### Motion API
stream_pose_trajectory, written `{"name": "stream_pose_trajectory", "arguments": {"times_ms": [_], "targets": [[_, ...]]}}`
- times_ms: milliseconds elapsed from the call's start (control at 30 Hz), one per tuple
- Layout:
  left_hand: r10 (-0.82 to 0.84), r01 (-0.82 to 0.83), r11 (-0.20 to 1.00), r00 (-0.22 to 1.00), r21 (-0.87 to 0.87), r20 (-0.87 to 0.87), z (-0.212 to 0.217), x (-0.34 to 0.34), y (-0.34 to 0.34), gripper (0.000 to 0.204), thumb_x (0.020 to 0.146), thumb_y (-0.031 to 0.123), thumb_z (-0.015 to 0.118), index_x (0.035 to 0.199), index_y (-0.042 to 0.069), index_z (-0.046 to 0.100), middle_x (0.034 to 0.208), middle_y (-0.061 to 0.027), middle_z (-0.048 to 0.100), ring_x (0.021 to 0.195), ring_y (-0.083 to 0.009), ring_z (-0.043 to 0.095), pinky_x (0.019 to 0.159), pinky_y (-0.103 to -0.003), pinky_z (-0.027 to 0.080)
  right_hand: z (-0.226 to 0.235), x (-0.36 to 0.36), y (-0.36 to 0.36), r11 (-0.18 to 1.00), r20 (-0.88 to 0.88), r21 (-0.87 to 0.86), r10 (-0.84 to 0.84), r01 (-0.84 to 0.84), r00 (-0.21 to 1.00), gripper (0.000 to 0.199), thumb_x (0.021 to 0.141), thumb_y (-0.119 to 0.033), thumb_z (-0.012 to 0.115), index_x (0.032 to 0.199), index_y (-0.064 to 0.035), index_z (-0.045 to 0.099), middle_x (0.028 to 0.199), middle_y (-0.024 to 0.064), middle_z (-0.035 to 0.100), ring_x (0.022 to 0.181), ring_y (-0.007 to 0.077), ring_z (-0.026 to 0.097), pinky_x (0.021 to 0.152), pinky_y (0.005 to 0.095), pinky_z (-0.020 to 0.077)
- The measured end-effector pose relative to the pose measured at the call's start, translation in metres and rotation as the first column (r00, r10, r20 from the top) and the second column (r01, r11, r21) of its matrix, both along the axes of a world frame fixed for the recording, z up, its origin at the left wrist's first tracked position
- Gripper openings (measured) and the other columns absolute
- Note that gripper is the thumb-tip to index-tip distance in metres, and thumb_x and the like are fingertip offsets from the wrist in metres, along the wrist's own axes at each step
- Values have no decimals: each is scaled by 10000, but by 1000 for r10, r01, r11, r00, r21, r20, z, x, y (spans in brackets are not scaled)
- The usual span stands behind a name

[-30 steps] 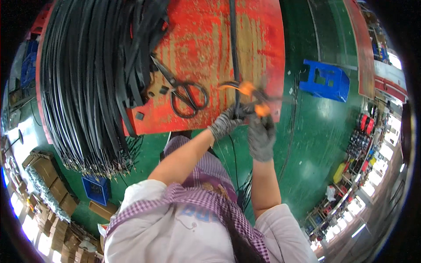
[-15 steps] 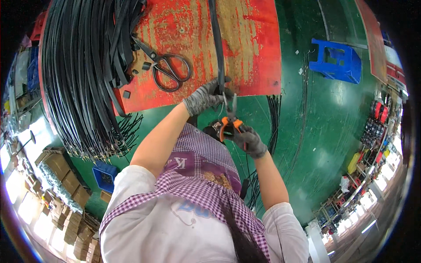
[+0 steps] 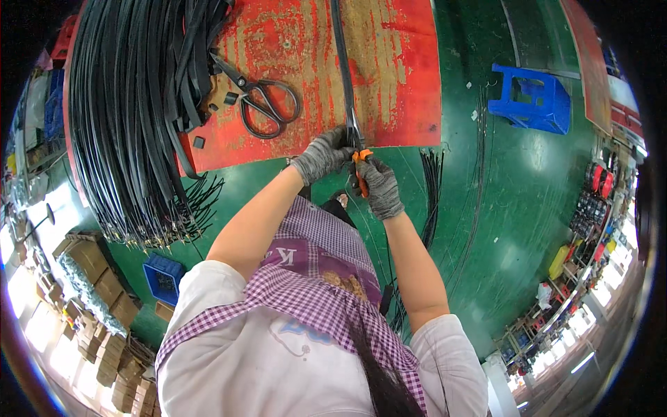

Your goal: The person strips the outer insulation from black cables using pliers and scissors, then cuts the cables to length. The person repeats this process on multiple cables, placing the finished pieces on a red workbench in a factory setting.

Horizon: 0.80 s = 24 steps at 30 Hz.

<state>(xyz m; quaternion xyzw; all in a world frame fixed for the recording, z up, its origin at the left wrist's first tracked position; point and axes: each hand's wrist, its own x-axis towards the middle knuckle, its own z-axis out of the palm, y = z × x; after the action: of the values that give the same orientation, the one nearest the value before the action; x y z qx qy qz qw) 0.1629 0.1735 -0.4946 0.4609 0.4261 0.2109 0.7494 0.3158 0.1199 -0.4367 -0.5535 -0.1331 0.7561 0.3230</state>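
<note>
Head view: Gloved, the right hand (image 3: 381, 187) closes around orange-handled pliers (image 3: 360, 156), whose tips meet a black strip (image 3: 342, 62) near its lower end; whether they bite on it cannot be told. The left hand (image 3: 325, 158) pinches the strip just beside the pliers. From there the strip runs up the worn red table (image 3: 410, 90) and out at the top. Work on this piece appears under way, not finished; its end is hidden at the gloves. To the left, scissors (image 3: 244, 85) lie unheld near small black scraps (image 3: 230, 98), which suggest some cutting already done. Farther left, a thick bundle (image 3: 132, 118) of black strips hangs over the near edge; whether these are done or waiting, the view does not show. Cords (image 3: 432, 174) dangle at right; a blue stool (image 3: 549, 111) stands well apart.
</note>
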Motion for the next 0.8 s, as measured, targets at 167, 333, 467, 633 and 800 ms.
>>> {"name": "stream_pose_trajectory", "arguments": {"times_ms": [167, 333, 467, 633, 800], "targets": [[-82, 163, 980, 849, 111, -521, -50, 12, -100, 504, 731, 243, 548, 1152, 36, 363, 1080, -159, 483, 1007, -288, 454, 845, -319, 366, -39, 10, -10, 977, 495, 164, 38, -137, 868, 141, 712, -105, 542, 801, -21, 472, 660, 28, 492, 566, 129, 447, 519, 261, 386], [-120, 72, 992, 760, -101, -638, -68, 28, -137, 577, 683, 335, 583, 1147, 59, 379, 1177, -162, 401, 1049, -312, 412, 860, -333, 355, -88, 31, -48, 974, 606, 132, 65, -181, 793, 148, 703, -95, 502, 812, -8, 454, 710, 62, 502, 601, 145, 442, 545, 282, 380], [-188, 215, 976, 718, -44, -670, -55, 50, -103, 704, 658, 325, 583, 1224, 63, 258, 1193, -160, 383, 1060, -308, 402, 861, -339, 356, -89, 28, -34, 951, 645, 251, -25, -181, 764, 107, 705, -97, 500, 756, -8, 470, 642, 43, 491, 553, 126, 429, 507, 274, 365], [-114, 51, 990, 849, -134, -517, -84, 65, -84, 744, 616, 277, 636, 1222, 83, 250, 1230, -182, 307, 1132, -297, 314, 914, -350, 308, -78, 33, -7, 987, 581, 110, 30, -116, 813, 81, 706, -100, 497, 701, -21, 479, 563, 21, 471, 487, 118, 420, 453, 263, 344], [270, -308, 951, 798, 21, -538, -146, 84, -133, 758, 600, 282, 650, 1217, 89, 252, 1228, -193, 295, 1135, -301, 302, 906, -360, 312, -62, 26, -3, 997, 566, -5, 67, -78, 822, 84, 704, -104, 497, 736, -28, 486, 581, 23, 490, 495, 104, 447, 451, 261, 357]]}}
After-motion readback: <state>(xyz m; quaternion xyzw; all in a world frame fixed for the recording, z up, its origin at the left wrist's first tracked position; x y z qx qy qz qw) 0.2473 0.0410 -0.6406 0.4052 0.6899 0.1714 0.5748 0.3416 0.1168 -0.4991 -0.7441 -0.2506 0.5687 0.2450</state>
